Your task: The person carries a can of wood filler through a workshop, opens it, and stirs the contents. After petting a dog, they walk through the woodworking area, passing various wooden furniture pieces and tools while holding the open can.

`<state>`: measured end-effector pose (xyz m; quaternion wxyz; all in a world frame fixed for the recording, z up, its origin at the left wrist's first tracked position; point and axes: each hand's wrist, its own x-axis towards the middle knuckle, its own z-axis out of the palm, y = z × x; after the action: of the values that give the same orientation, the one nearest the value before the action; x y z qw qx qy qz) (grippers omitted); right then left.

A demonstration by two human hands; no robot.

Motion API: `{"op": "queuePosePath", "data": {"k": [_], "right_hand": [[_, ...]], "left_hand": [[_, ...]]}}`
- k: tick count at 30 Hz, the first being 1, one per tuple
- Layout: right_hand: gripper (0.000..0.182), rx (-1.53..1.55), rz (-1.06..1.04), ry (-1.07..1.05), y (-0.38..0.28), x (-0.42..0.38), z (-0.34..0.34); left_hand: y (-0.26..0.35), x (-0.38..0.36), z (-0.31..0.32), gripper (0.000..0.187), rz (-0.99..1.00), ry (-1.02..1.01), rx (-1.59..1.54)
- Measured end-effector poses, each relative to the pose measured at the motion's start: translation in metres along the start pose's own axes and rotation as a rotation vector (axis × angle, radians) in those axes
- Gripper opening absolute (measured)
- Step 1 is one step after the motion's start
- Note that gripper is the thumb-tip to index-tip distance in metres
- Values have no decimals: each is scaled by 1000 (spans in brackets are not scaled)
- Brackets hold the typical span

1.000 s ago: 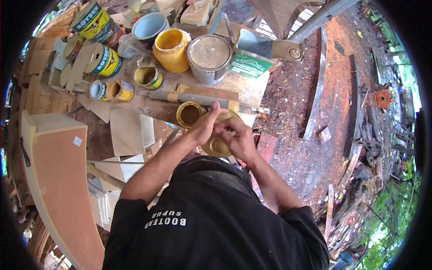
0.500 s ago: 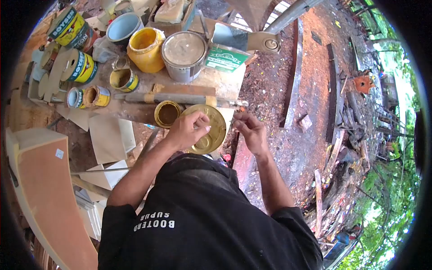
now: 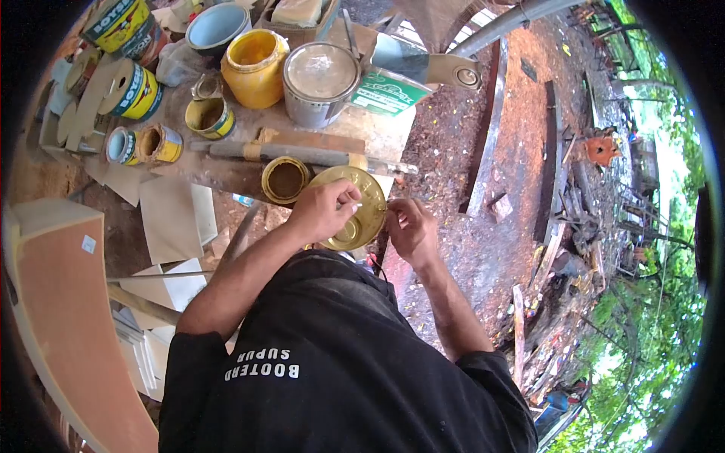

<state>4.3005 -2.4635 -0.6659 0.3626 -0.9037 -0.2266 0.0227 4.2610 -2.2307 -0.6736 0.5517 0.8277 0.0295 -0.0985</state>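
A shiny gold round tin or lid lies at the near edge of the workbench, partly covered by my left hand. Fingers of my left hand are pinched together over it, with a small pale bit at the fingertips that I cannot make out. Beside the tin's right rim, my right hand has its fingers curled together; anything in them is hidden or too small to name. An open small can with brown contents stands just left of the gold tin.
Behind are a wooden bar, a yellow pail, a grey-lidded can, a green-labelled tin and several paint cans. A curved brown panel stands at left. Littered ground lies to the right.
My right hand has moved left and slightly down, to the gold tin's rim. My left hand stays over the tin, its fingers turned a little. The view has shifted slightly.
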Motion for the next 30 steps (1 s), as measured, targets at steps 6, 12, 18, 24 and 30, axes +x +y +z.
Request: {"op": "queuePosePath", "data": {"k": [6, 12, 18, 24, 30], "right_hand": [[13, -128, -130, 12, 1, 0, 10], [13, -143, -150, 41, 4, -1, 20], [12, -84, -102, 34, 11, -4, 23], [14, 65, 32, 27, 9, -8, 26], [22, 66, 44, 21, 1, -4, 21]], "left_hand": [[-4, -1, 1, 20, -1, -13, 8], [-5, -2, 2, 18, 58, 43, -4], [-5, -1, 4, 18, 97, 70, 29], [-11, -15, -18, 16, 109, 254, -1], [-48, -49, -68, 25, -227, 270, -311]]}}
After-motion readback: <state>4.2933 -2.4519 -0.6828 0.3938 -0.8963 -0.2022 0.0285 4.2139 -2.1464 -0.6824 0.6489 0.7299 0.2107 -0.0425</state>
